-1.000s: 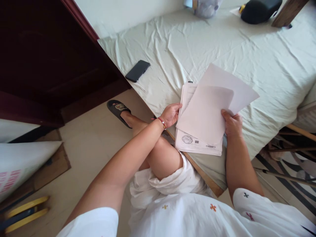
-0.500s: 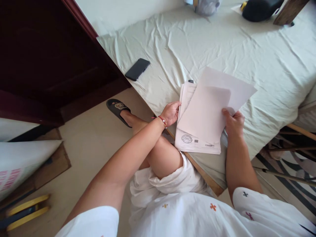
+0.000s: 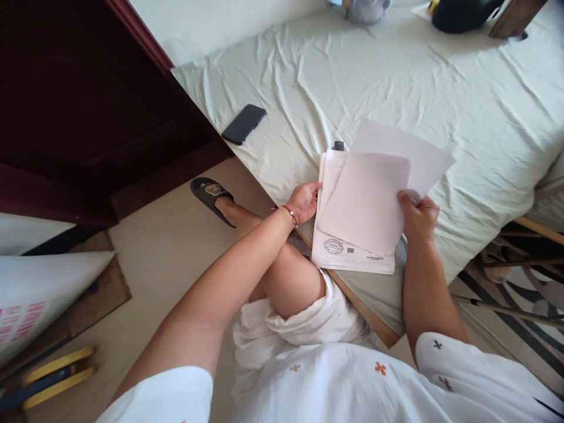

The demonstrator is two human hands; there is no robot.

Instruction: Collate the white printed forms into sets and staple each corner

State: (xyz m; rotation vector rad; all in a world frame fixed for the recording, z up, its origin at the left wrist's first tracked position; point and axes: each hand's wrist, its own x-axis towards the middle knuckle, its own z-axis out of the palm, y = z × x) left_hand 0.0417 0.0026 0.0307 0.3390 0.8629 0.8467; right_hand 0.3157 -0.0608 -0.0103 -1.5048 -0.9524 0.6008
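A stack of printed papers (image 3: 352,258) with a round stamp lies at the edge of the cloth-covered bed. My left hand (image 3: 305,201), with a red bracelet at its wrist, is closed on the stack's left edge. Blank-backed sheets (image 3: 365,200) lie slanted over the stack, one fanned out to the upper right. My right hand (image 3: 418,216) pinches these sheets at their right side, thumb on top. Past the stack's top edge a small black object (image 3: 338,145) pokes out; its kind is unclear.
A black phone (image 3: 244,124) lies on the pale green bedsheet (image 3: 282,82) to the left. At the back are a grey object (image 3: 366,10) and a black one (image 3: 462,14). A white sack (image 3: 48,294) and a yellow-and-black item (image 3: 59,376) are at the lower left.
The top sheets have shifted very slightly, and more of the small black object shows beyond the stack. Both hands keep their hold; the view has moved a little.
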